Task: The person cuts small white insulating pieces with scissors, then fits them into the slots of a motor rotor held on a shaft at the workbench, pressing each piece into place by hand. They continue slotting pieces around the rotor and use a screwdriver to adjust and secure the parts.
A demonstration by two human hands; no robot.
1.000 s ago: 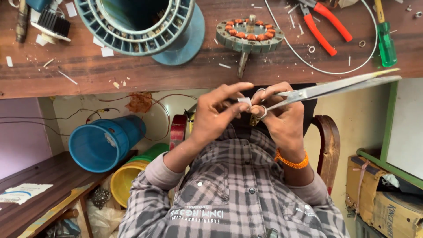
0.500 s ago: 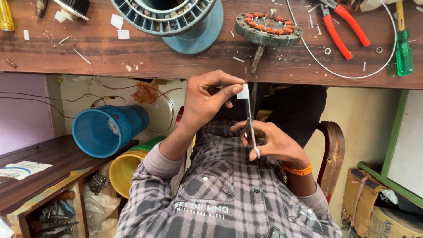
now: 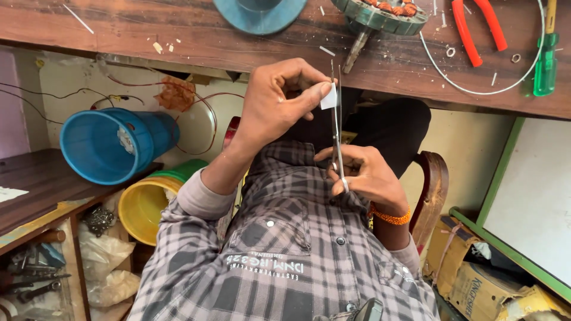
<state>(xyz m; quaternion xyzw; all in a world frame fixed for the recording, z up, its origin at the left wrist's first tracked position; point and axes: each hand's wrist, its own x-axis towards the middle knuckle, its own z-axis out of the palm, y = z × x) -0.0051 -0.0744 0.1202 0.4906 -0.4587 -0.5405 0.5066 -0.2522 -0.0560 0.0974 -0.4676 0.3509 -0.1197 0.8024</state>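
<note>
My left hand (image 3: 273, 107) pinches a small white paper piece (image 3: 328, 96) between thumb and fingertips, held up in front of my chest. My right hand (image 3: 364, 173), with an orange thread band on the wrist, grips thin steel scissors (image 3: 336, 128) by the handles. The blades point up toward the wooden bench, and the paper piece sits right at them. My checked grey shirt fills the bottom of the view.
On the wooden bench edge (image 3: 178, 30) lie a copper-wound motor stator (image 3: 380, 13), red-handled pliers (image 3: 479, 27), a green screwdriver (image 3: 544, 62), a white wire loop and a blue spool base (image 3: 259, 13). A blue bucket (image 3: 104, 145), a yellow tub (image 3: 143, 208) and a wooden chair (image 3: 434, 187) stand around me.
The scissors swung from lying sideways to pointing straight up. My right hand dropped lower toward my chest while my left hand kept the white piece at the blades. The view shifted down.
</note>
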